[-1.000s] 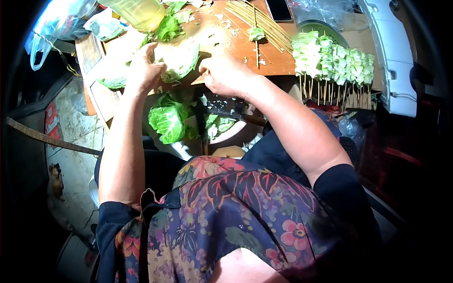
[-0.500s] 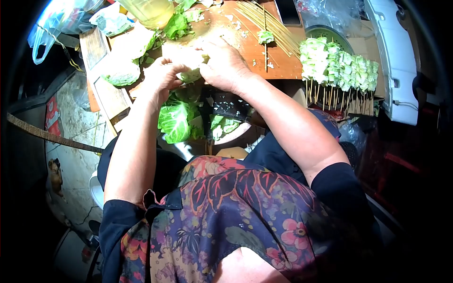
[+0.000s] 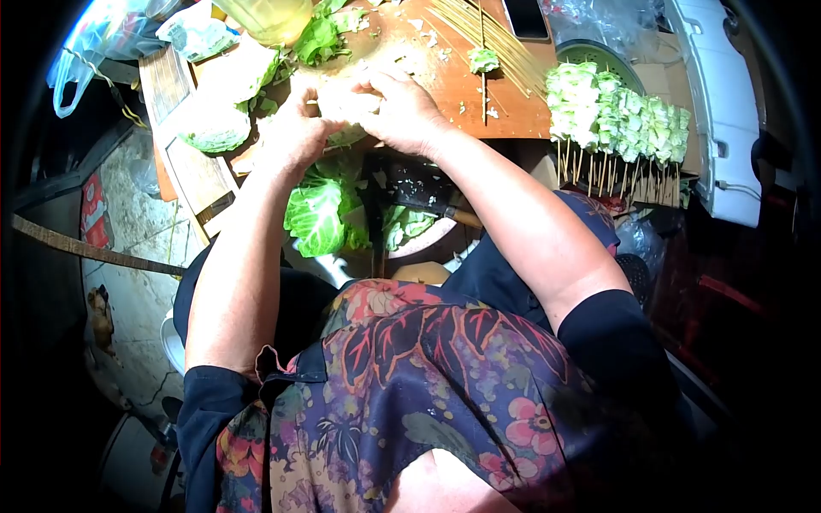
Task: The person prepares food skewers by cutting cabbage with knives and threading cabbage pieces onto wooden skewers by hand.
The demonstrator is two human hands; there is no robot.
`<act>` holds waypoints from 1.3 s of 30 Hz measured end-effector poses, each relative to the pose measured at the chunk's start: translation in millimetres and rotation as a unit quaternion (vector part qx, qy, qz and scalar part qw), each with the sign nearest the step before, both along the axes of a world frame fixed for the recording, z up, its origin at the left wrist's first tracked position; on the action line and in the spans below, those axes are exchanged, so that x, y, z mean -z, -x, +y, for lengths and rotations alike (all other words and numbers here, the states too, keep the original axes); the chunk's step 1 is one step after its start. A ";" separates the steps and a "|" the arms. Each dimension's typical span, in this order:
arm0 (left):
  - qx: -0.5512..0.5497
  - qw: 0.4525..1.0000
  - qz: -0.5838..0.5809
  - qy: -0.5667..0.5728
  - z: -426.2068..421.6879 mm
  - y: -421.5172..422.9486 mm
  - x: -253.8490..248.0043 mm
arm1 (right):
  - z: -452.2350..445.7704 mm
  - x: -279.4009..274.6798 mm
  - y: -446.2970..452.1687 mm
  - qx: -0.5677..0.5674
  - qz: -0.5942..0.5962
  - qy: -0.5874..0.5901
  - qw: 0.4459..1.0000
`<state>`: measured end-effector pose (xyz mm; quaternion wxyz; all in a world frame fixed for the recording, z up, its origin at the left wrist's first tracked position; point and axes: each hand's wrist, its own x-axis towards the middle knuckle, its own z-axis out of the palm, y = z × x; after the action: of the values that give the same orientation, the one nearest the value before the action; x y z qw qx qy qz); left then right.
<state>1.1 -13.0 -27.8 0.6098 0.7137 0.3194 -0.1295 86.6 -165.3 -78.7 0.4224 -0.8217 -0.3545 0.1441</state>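
Over the board, both my hands meet around a pale cabbage piece (image 3: 346,104), which is overexposed and partly hidden by fingers. My left hand (image 3: 295,130) is closed on its left side. On its right side, my right hand (image 3: 398,111) grips with bent fingers. A larger cut cabbage (image 3: 218,120) lies left of my left hand. Below my hands are green cabbage leaves (image 3: 318,214) and a dark cleaver blade (image 3: 410,181) speckled with bits. To the right, a skewer holding a small cabbage bunch (image 3: 483,60) lies on the orange-brown table (image 3: 509,120).
Loose bamboo skewers (image 3: 492,43) and a phone (image 3: 525,19) lie at the back right. Rows of skewered cabbage (image 3: 616,115) stand beside a white foam box (image 3: 714,103). A yellowish container (image 3: 272,19) and plastic bags (image 3: 94,60) are back left. A dog (image 3: 100,318) is on the floor.
My hands have turned slightly and drawn closer around the cabbage piece, with my left fingers higher. More of the cleaver's wooden handle shows. The whole view has shifted a little.
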 end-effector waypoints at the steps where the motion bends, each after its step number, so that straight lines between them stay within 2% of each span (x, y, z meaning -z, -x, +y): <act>1: 0.000 1.000 0.001 0.000 1.5 0.3 4.0 | -0.2 2.0 -1.2 -0.001 0.019 -0.008 1.000; 3: 0.004 0.999 -0.012 -0.031 3.7 0.2 15.2 | -1.3 -0.7 -1.0 -0.003 0.039 -0.015 0.999; 6: 0.003 0.998 -0.009 -0.059 2.3 -2.2 17.9 | -1.8 -11.1 0.5 0.012 0.012 0.037 0.999; 9: -0.013 0.998 -0.061 -0.017 -8.8 -1.2 4.6 | -2.8 -12.2 1.4 -0.002 -0.032 0.043 0.999; 13: -0.020 0.998 -0.020 -0.059 -7.8 -3.2 13.2 | -3.2 -12.6 -1.5 -0.012 -0.048 0.047 0.998; 16: -0.023 0.999 -0.009 -0.037 -1.3 -3.5 13.9 | -5.0 -14.0 -7.4 -0.024 -0.038 0.042 0.998; 18: -0.015 0.999 0.001 0.029 1.4 -2.5 9.5 | -5.9 -14.0 -7.9 -0.027 -0.024 0.042 0.998; 23: -0.028 0.999 0.015 0.040 3.2 -2.0 11.7 | -3.9 -6.2 -5.9 -0.012 -0.072 0.007 0.997; 32: -0.048 0.996 -0.001 0.080 9.3 0.0 25.1 | -6.2 -10.4 -4.9 0.004 -0.059 -0.023 0.998; 39: -0.056 0.992 -0.023 0.108 3.2 1.6 12.1 | -9.6 -13.8 -5.3 0.007 -0.049 -0.017 0.999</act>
<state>-0.5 -9.8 -39.9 0.6967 0.6276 0.3286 -0.1126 91.9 -174.9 -64.9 0.4197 -0.8226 -0.3717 0.0948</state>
